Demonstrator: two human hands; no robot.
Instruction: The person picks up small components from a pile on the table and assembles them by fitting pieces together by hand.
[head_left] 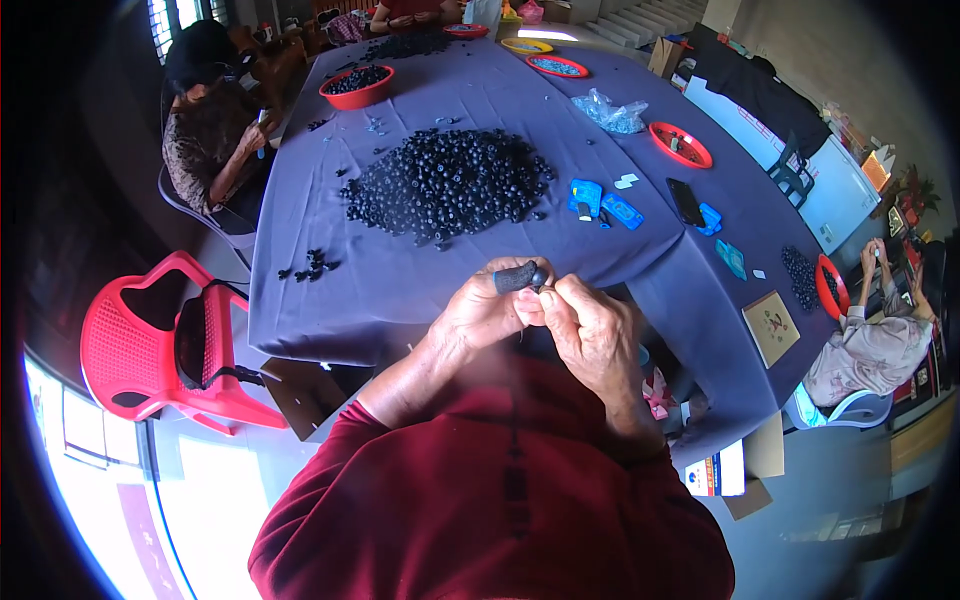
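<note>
My left hand (472, 312) is closed in a pinch around a small black rounded part (539, 277), just off the table's near edge. A dark finger sleeve (515, 277) covers one of its fingers. My right hand (598, 335) meets it from the right, thumb and fingers pressed together at the same part; whatever else it grips is too small to make out. Beyond both hands spreads a big pile of black rounded parts (445, 185) on the purple-grey tablecloth (400, 290). Several loose black pieces (312, 266) lie left of the pile.
Blue cases (622, 211) and a dark phone (685, 201) lie right of the pile. Farther back are a red bowl (358, 90), a clear bag (610, 112) and a red tray (681, 145). A red chair (180, 340) stands left. Other people sit left, right and at the far end.
</note>
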